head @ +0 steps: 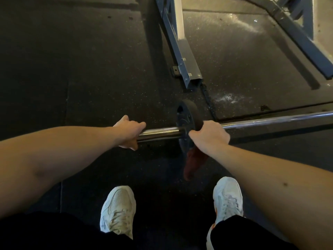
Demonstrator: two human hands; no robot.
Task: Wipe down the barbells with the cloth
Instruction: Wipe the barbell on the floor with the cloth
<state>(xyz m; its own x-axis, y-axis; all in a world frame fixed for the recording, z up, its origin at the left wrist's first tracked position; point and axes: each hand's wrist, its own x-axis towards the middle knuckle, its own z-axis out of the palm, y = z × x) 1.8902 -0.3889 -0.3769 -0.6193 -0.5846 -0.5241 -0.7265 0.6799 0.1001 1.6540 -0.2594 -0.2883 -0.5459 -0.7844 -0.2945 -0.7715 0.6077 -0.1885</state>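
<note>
Where the left hand [128,132] meets steel, its fingers [139,125] are curled tight round the sleeve end of a long chrome steel barbell [270,121], thumb tucked under. Right hand [210,138]: fingers wrapped over the shaft just inside a small black round weight plate [187,120], thumb touching the plate's face. A dark red cloth [194,163] hangs out from under the right palm and trails down toward the floor. Cannot tell how much of it lies between palm and bar.

The plate sits on the bar between the two hands. The shaft runs off to the right edge of view, low over the black speckled rubber floor [72,69].

A grey-blue steel rack frame [182,51] stands beyond the plate, its foot near the bar. White chalky smears mark the mat to its right.

Nearest the camera are two white laced trainers [118,208] planted apart and black trousers [54,231], with both forearms bare.
</note>
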